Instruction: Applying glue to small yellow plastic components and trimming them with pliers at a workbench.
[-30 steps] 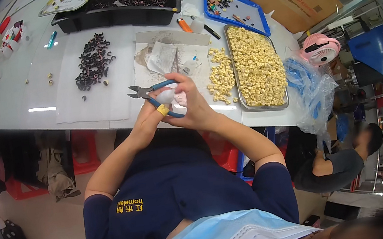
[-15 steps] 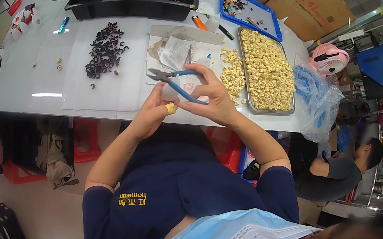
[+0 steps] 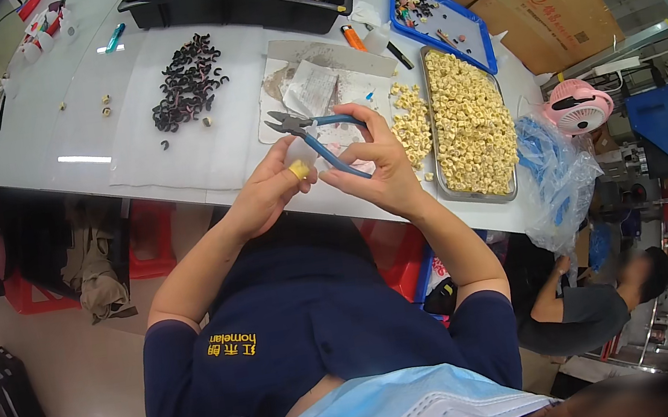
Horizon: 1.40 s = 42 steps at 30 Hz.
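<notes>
My right hand [image 3: 387, 168] holds blue-handled side cutters [image 3: 324, 143], their handles spread and dark jaws parted, pointing up and left. Close beneath the jaws, my left hand [image 3: 269, 188] has its fingers drawn together. Something yellow [image 3: 299, 169] shows at its thumb tip, a wrap or a small piece; I cannot tell which. A whitish, translucent shape [image 3: 304, 152] is beside it, perhaps a finger cover. Whatever the left fingers pinch is hidden. Beyond the hands, a worn cardboard tray [image 3: 276, 66] bears crumpled paper. Small pale-yellow pieces [image 3: 411, 123] lie loose right of my right hand.
A metal tray [image 3: 481, 199] heaped with yellow pieces stands right. Black curved pieces [image 3: 186, 84] lie on a white sheet, with a black bin [image 3: 236, 13] behind. Farther right are a blue tray [image 3: 491, 55], cardboard boxes [image 3: 547, 13], plastic bag [image 3: 548, 168], pink fan [image 3: 578, 105] and another person [image 3: 583, 314].
The cutters have shifted slightly up and right with my right hand. The yellow spot at my left thumb has moved up, closer to the jaws.
</notes>
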Each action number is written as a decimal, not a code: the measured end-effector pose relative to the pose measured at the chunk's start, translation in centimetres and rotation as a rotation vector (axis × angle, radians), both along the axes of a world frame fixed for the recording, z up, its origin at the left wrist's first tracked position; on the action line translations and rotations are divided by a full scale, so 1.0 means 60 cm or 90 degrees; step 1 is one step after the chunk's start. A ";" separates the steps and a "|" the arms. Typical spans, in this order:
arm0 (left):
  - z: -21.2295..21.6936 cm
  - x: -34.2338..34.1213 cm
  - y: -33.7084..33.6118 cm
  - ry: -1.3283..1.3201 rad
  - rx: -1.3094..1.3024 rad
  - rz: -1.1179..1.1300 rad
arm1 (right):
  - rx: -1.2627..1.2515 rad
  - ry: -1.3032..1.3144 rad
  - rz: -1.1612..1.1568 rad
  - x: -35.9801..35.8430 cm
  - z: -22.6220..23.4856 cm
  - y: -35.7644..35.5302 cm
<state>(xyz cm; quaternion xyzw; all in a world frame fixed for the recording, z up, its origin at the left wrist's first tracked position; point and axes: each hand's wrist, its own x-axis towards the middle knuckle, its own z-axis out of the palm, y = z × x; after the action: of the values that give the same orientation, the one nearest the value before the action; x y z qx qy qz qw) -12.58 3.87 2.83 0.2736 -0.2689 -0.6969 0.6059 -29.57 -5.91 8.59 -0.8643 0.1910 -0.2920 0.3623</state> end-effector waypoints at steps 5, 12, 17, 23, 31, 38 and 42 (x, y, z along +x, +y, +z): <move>0.002 -0.010 -0.006 -0.049 -0.022 0.035 | -0.032 -0.002 0.024 0.001 0.000 -0.002; -0.006 -0.013 -0.006 -0.049 -0.050 0.074 | -0.070 0.021 0.019 -0.003 0.014 0.001; -0.025 -0.013 -0.005 0.019 -0.067 0.061 | -0.016 0.051 0.069 -0.002 0.013 -0.004; -0.016 -0.020 -0.008 0.001 -0.095 0.059 | -0.108 0.045 0.146 0.003 0.018 -0.011; -0.023 -0.031 -0.012 -0.068 -0.014 0.139 | -0.103 0.064 0.031 0.025 0.019 0.003; -0.020 -0.034 -0.011 -0.029 -0.038 0.122 | -0.101 0.174 -0.020 0.033 0.022 0.013; -0.016 -0.037 -0.007 0.022 -0.009 0.116 | -0.067 0.104 0.000 0.038 0.020 0.006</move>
<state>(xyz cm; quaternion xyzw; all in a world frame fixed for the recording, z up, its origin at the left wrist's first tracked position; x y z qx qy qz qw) -14.78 3.45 1.85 0.2804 -0.2372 -0.6418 0.6732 -27.30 -5.56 9.78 -0.9031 0.2038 -0.2302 0.2997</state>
